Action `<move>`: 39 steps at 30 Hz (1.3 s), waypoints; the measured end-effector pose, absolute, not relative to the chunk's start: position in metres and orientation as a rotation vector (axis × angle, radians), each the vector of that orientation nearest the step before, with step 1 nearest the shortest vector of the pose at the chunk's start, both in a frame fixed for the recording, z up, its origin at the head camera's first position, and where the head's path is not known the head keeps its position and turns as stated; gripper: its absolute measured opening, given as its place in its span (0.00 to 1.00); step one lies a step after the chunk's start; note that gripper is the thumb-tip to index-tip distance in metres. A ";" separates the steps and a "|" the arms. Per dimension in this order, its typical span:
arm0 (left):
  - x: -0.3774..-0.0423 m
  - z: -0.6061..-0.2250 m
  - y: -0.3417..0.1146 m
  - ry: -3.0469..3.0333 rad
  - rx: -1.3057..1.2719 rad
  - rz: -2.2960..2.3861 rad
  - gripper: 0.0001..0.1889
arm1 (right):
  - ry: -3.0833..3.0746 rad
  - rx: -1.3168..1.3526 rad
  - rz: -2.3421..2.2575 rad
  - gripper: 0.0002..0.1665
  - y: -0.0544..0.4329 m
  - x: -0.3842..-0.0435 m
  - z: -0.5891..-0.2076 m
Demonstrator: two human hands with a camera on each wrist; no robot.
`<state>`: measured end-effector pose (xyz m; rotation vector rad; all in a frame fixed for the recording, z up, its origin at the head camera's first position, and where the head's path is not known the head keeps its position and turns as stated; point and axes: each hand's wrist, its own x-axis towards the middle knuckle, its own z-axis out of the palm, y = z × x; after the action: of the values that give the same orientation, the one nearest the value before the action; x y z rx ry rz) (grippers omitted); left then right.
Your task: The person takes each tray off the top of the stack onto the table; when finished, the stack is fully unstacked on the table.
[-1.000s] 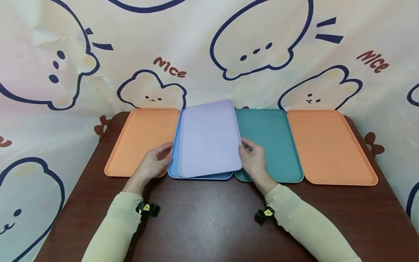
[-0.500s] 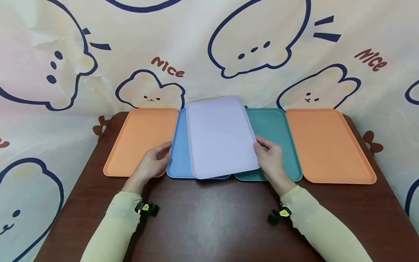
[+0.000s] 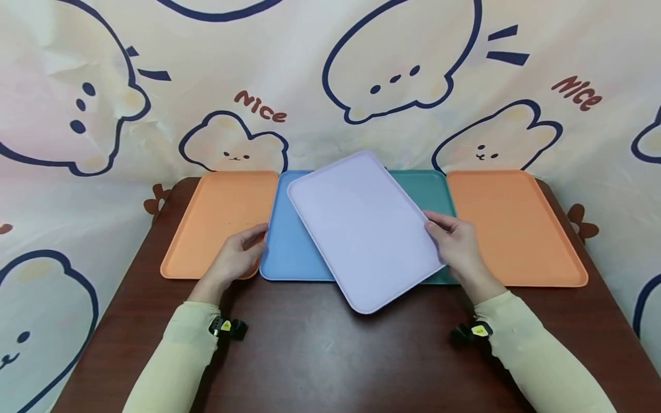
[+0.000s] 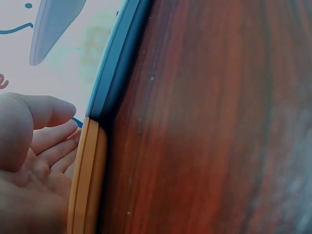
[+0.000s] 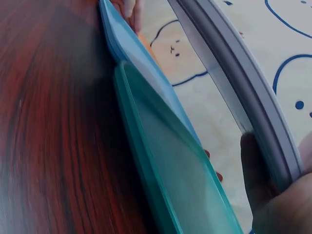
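A lavender tray (image 3: 361, 229) hangs tilted above the row, turned so one corner points toward the table's front. My right hand (image 3: 458, 244) pinches its right edge between thumb and fingers. In the right wrist view this lavender tray (image 5: 234, 73) is raised over the teal tray (image 5: 170, 165). A blue tray (image 3: 289, 241) lies on the table, partly covered in the head view. Beside its left edge is my left hand (image 3: 234, 258), fingertips right at the rim. In the left wrist view the left hand (image 4: 44, 141) has relaxed fingers around nothing.
One orange tray (image 3: 227, 212) lies at the left end of the row, another orange tray (image 3: 516, 229) at the right. Neighbouring trays sit edge to edge on the dark wooden table (image 3: 320, 355). A cartoon-printed cloth (image 3: 330, 69) hangs right behind.
My right hand has moved right, carrying the lavender tray off the blue one and rotating it counterclockwise. More of the blue tray shows, less of the teal. My left hand has stayed put.
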<state>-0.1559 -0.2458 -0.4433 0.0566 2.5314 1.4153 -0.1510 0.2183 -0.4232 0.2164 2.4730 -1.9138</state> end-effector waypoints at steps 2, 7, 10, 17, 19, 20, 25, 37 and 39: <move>-0.155 -0.444 -0.247 2.533 0.058 1.424 0.29 | 2.461 0.160 -1.887 0.24 0.225 -0.151 -0.424; -0.155 -0.442 -0.247 2.530 0.040 1.438 0.28 | 2.430 0.079 -1.864 0.24 0.237 -0.152 -0.426; -0.156 -0.441 -0.246 2.534 0.031 1.437 0.28 | 2.440 0.037 -1.829 0.24 0.242 -0.152 -0.427; -0.157 -0.440 -0.247 2.543 0.032 1.436 0.28 | 2.487 -0.099 -1.703 0.22 0.249 -0.149 -0.426; -0.157 -0.440 -0.247 2.540 0.037 1.441 0.28 | 2.491 -0.136 -1.674 0.21 0.251 -0.149 -0.426; -0.157 -0.440 -0.247 2.538 0.039 1.442 0.28 | 2.491 -0.160 -1.659 0.21 0.251 -0.149 -0.426; -0.158 -0.442 -0.247 2.537 0.045 1.437 0.28 | 2.486 -0.292 -1.574 0.19 0.252 -0.148 -0.428; -0.158 -0.442 -0.246 2.513 0.055 1.445 0.30 | 2.299 -0.699 -1.521 0.15 0.246 -0.142 -0.435; -0.157 -0.442 -0.246 2.515 0.056 1.447 0.30 | 2.260 -0.741 -1.507 0.15 0.245 -0.141 -0.437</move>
<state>-0.1573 -0.2458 -0.4421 0.0563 2.5149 1.4466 -0.1410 0.2448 -0.4368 -0.7410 2.2603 -1.5069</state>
